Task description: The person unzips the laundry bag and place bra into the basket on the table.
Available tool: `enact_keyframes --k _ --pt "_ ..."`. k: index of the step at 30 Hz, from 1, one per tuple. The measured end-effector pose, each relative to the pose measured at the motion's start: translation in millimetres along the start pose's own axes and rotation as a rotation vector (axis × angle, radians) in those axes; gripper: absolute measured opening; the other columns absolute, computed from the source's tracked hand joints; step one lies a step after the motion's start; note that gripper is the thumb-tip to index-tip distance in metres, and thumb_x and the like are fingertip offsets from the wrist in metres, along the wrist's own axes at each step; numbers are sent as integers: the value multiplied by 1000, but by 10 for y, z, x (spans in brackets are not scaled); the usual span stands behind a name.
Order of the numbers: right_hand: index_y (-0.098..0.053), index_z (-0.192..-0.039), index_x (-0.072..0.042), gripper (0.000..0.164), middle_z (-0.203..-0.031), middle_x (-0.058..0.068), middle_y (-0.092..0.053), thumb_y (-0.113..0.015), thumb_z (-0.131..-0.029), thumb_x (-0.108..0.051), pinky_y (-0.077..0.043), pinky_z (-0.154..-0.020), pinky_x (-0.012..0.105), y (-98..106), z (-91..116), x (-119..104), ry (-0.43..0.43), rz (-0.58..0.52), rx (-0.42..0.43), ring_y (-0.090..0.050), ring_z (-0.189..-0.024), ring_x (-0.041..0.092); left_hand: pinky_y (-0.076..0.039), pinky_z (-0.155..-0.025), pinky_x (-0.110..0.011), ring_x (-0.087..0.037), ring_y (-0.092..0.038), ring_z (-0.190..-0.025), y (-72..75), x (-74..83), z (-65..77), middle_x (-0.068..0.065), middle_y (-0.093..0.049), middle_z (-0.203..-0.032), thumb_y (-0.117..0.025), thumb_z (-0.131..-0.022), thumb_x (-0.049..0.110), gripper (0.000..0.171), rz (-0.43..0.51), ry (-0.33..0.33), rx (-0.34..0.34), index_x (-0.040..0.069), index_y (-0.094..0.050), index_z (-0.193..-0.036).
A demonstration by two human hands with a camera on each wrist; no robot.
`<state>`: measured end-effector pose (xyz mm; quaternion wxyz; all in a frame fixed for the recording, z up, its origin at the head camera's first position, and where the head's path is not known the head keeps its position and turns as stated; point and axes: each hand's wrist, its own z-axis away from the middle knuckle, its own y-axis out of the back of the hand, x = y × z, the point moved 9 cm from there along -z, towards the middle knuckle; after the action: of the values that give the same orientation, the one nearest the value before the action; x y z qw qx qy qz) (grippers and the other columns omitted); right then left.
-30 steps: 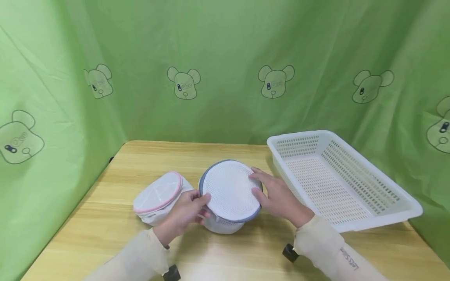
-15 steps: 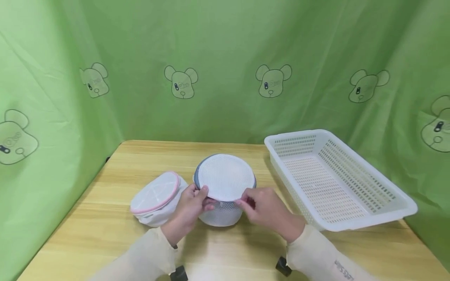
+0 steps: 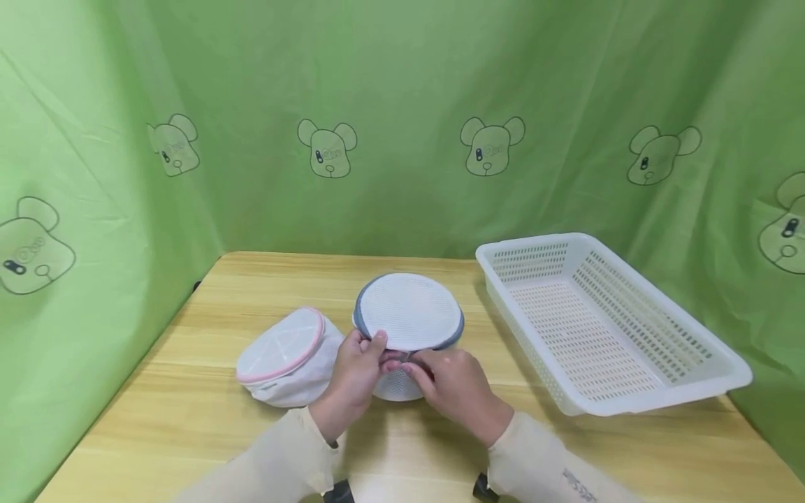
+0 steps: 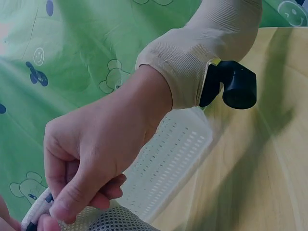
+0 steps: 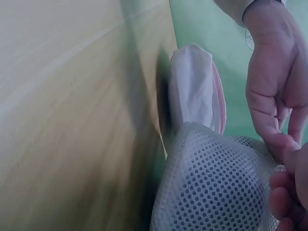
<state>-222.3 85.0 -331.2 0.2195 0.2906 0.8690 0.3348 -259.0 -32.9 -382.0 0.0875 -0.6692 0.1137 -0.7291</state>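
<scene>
1. Two hands on one part: the blue-trimmed mesh bag (image 3: 410,309), around mid-table, white mesh top up and tilted toward the person. Can't tell if its base bears on the table (image 3: 138,433).
2. Left hand (image 3: 352,376): grip pinches the near-left rim, thumb on top.
3. Right hand (image 3: 458,388): grip pinches at the near edge, right beside the left fingers — exactly what sits between thumb and finger is hidden.
4. Neighbours: pink-trimmed bag (image 3: 277,353) just left of the left hand; white basket (image 3: 666,397) off to the right, clear of the right hand.
5. Risk, my read: the right pinch looks small, so a sideways pull could slip it off.
6. Mesh wall looks soft. If the left grip loosens, the rim likely buckles or the whole bag swivels with the pull.
7. Fingers crowd the same bit of edge — fabric could bunch or snag there.
8. Left hand drifting outward could bump the pink-trimmed bag. Basket seems low risk.
</scene>
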Motion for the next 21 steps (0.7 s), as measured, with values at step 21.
enact_keyframes --k 21 --pt "-43 -70 -12 14 -57 -10 -30 -46 -84 -12 -19 -38 12 83 14 -23 93 78 179 -25 -48 -2 -43 -64 -25 -11 -57 -69 -64 -79 55 -3 -61 -85 -56 -99 28 31 -137 60 23 -2 -52 -107"
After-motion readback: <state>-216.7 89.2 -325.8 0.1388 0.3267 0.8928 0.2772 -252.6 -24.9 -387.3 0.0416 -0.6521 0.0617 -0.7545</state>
